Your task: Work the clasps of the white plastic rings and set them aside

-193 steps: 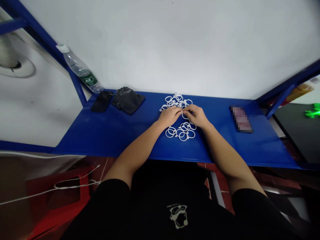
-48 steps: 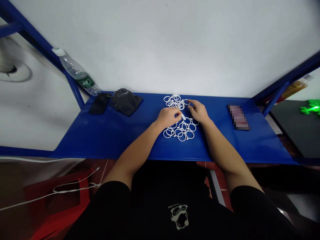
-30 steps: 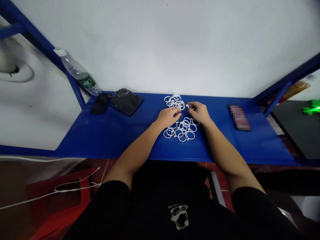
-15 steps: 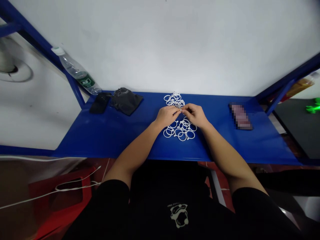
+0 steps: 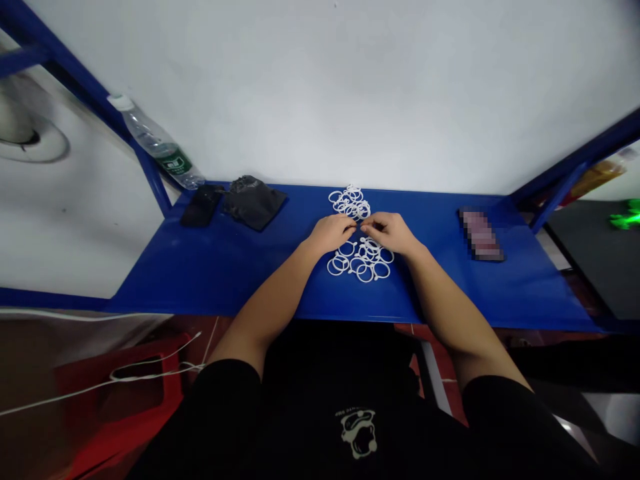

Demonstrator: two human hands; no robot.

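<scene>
Rings, white and thin, lie in two heaps on the blue bench. The near rings sit just below both hands, partly under the fingers. The far rings sit just beyond the fingertips, towards the wall. The left hand and right hand meet between the two heaps. Both have their fingers curled in and the tips pinched narrow, touching each other. Whatever is nipped between them is too small to make out.

A phone lies well to the right on the bench. To the left lie a black pouch and a flat black case. A bottle leans on the frame at the far left corner.
</scene>
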